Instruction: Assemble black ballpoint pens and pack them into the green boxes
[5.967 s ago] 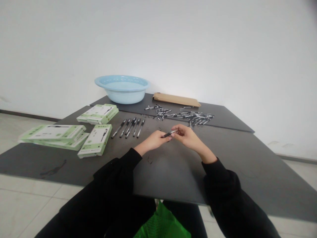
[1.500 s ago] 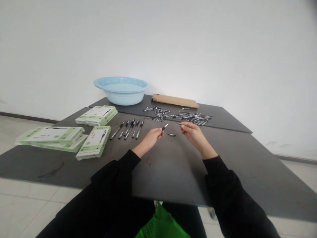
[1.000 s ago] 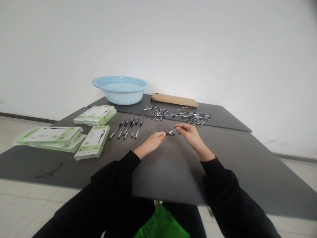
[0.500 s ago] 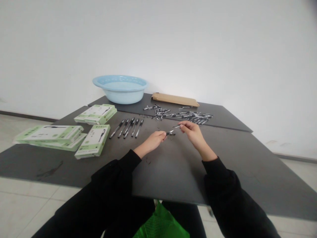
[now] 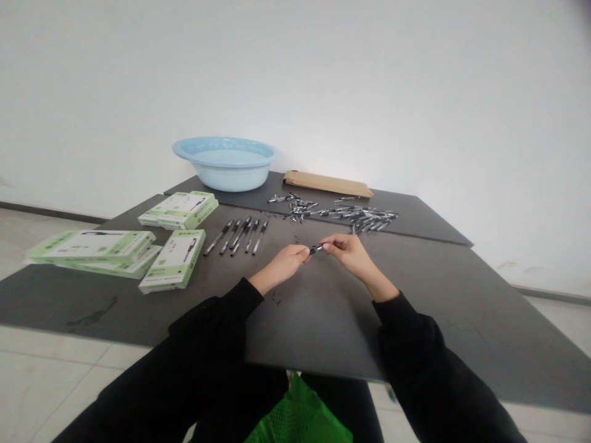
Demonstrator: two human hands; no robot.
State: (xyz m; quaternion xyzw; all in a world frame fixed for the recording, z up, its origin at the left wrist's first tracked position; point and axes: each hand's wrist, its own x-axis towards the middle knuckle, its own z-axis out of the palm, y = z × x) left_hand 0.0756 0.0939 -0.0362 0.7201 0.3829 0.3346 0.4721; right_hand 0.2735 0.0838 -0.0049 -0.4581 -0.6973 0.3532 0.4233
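My left hand [image 5: 289,260] is closed on a dark pen part [image 5: 316,249], pinched between thumb and fingers. From the other side my right hand [image 5: 347,252] pinches the same small assembly, so the two hands almost meet over the table. My fingers cover most of it, and whether the pieces are joined I cannot tell. To the left lies a row of several black-and-clear pens [image 5: 242,235]. Beyond my hands are a heap of pen barrels [image 5: 364,218] and a scatter of small pen parts, perhaps caps [image 5: 298,209].
Green-and-white pen boxes [image 5: 173,261] are stacked at the left, some overlapping [image 5: 95,246], others farther back [image 5: 180,209]. A light blue basin [image 5: 231,175] and a long brown cardboard piece [image 5: 327,183] stand near the wall. The dark table [image 5: 415,320] has a seam behind the pens.
My right hand has moved left and slightly down, bringing its small pen piece against the part in my left hand. My left hand has stayed almost in place.
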